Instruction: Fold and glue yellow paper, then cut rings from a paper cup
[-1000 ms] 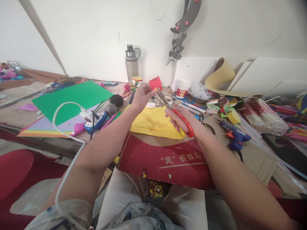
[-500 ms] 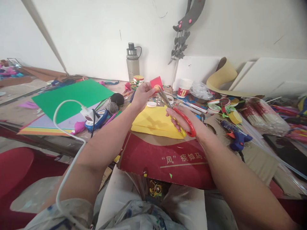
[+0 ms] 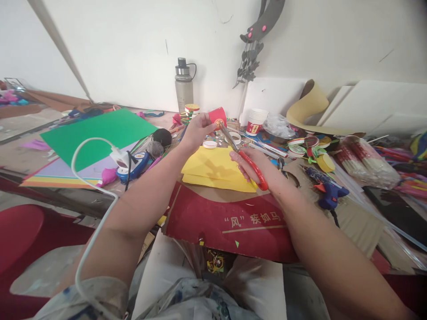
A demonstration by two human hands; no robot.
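Illumination is bright and diffuse, evenly lighting the wall behind the red paper piece and casting soft shadows on the yellow paper below it; wide-angle distortion stretches both forearms.

At the centre, the left hand holds a paper piece, and the scissors in the right hand reach it from the lower right. Below them, sheets lie on a board. At left, another sheet lies across a paper stack, with yarn just beside its right corner. Behind, at upper centre, a bottle stands before the wall; cups stand right of the paper piece. Farther right lies a glue gun, with a bag behind it.
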